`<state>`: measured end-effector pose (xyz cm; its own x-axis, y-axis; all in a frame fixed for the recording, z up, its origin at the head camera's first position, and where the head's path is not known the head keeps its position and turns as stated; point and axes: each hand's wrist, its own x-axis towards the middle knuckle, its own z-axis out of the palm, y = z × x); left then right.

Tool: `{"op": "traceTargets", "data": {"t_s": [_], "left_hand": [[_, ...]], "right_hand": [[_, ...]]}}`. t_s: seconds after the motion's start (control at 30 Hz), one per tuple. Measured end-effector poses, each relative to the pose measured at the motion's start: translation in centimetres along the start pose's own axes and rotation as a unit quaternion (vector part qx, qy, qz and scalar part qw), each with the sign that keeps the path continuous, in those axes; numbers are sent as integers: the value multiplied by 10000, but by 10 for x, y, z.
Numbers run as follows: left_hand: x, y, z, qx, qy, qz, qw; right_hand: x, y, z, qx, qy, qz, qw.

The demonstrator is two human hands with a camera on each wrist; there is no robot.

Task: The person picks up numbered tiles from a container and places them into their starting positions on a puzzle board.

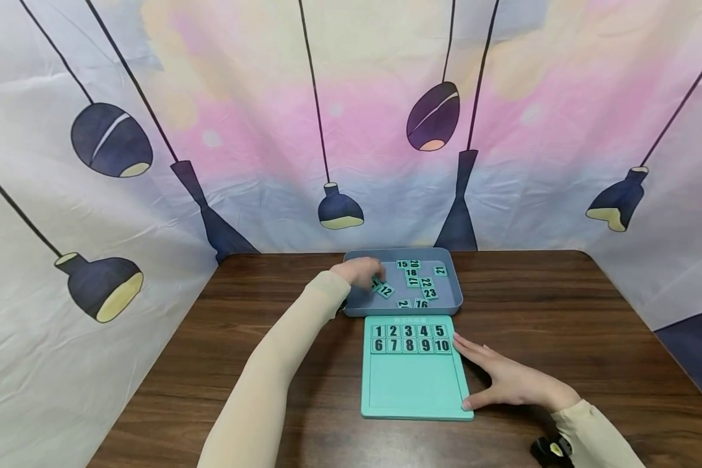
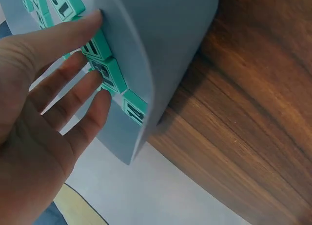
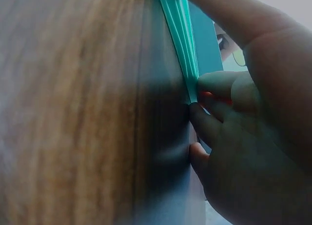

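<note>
My left hand (image 1: pixel 359 272) reaches into the left side of a blue-grey tray (image 1: pixel 403 312) of green number tiles. In the left wrist view its thumb and fingers, loosely bent, spread around a tile marked 11 (image 2: pixel 100 43); a firm pinch does not show. A tile marked 12 (image 1: pixel 385 290) lies beside it, and one marked 14 (image 2: pixel 135 108) rests near the tray wall. My right hand (image 1: pixel 506 380) touches the right edge of a turquoise number board (image 1: pixel 415 387), thumb and fingers spread apart along it. Tiles 1 to 10 fill two rows at the board's top.
Other tiles, such as 18 (image 1: pixel 411 272) and 23 (image 1: pixel 429 294), lie scattered in the tray. The tray stands at the back of a wooden table (image 1: pixel 561 312), just behind the board. A printed cloth (image 1: pixel 374 117) hangs beyond the table.
</note>
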<state>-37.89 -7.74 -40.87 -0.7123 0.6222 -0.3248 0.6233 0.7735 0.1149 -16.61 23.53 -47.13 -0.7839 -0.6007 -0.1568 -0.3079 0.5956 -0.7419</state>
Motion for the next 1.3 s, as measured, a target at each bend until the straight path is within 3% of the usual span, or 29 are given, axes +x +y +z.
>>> {"op": "traceTargets", "data": {"t_s": [0.17,0.37,0.57,0.77,1.0,1.3], "left_hand": [[0,-3,0,31,228,-59,9997],[-8,-8,-13,-666,869,-157,9939],[-38,-6,-29,-1419,1576,-192,9771],[-76,5,-32,-1744,1894,-186,9661],[-111,27,-15,-1996,1968,-210,9597],[-130,52,27,-1956,1782,-74,9643]], "right_hand": [[0,-1,0,-5,-18,60,10000],[1,0,0,-219,33,8,9998],[1,-1,-1,-294,66,-109,9995],[-1,-2,-1,-301,55,-103,9995],[0,-1,0,-371,76,-71,9993],[0,-1,0,-393,59,-73,9992]]}}
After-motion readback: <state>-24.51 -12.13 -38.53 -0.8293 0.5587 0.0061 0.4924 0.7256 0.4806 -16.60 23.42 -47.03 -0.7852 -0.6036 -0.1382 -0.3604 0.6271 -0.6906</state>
